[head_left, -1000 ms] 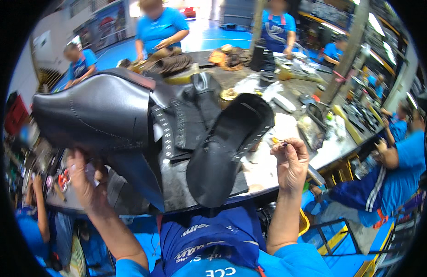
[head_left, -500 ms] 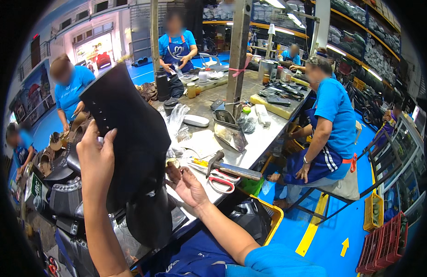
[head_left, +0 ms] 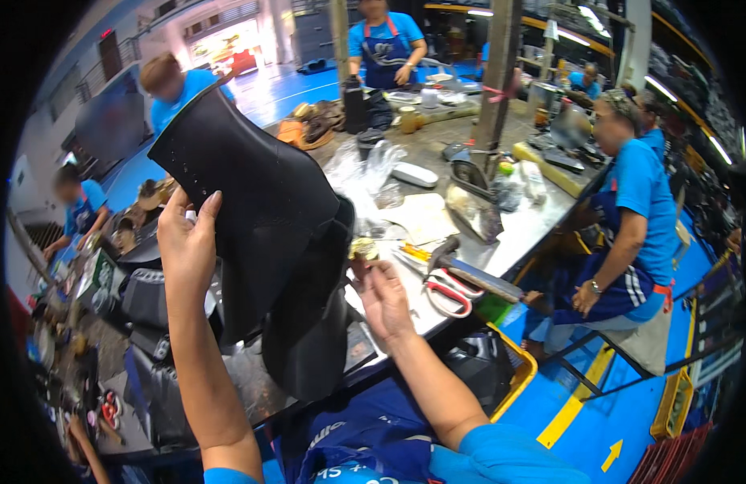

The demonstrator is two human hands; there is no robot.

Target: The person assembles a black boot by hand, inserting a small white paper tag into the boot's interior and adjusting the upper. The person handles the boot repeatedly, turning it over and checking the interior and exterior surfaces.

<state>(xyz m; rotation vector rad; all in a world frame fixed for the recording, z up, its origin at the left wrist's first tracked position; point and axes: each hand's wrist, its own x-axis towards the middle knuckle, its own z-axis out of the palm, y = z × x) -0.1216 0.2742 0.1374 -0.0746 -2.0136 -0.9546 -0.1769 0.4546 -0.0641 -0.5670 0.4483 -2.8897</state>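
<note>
One tall black boot (head_left: 260, 218) fills the centre-left of the frame, held up above the workbench (head_left: 470, 234) with its shaft rising toward the upper left. Its leather is smooth and matte, with a row of small punched holes along the near edge of the shaft and a thick, dark sole showing at the lower centre. The left hand (head_left: 186, 242) grips the shaft's edge, thumb on the near face and fingers curled round it from behind. The right hand (head_left: 383, 300) sits just right of the boot, near its sole, palm half turned up and fingers loosely spread; a small yellowish object (head_left: 362, 248) lies at its fingertips, and whether they pinch it cannot be told.

Just right of that hand, on the pale, scuffed bench top, lie scissors with red handles (head_left: 445, 292) and a hammer with a metal head (head_left: 450, 250). Farther up the bench are crumpled clear plastic bags (head_left: 365, 165), a flat white oblong (head_left: 413, 173) and sheets of paper (head_left: 425, 216). More dark leather boot parts (head_left: 147, 298) are heaped at the lower left. A seated person in a blue shirt (head_left: 631, 218) is at the right of the bench, and another in blue with an apron (head_left: 385, 44) stands at the top centre. The floor is blue with yellow lines (head_left: 583, 403).
</note>
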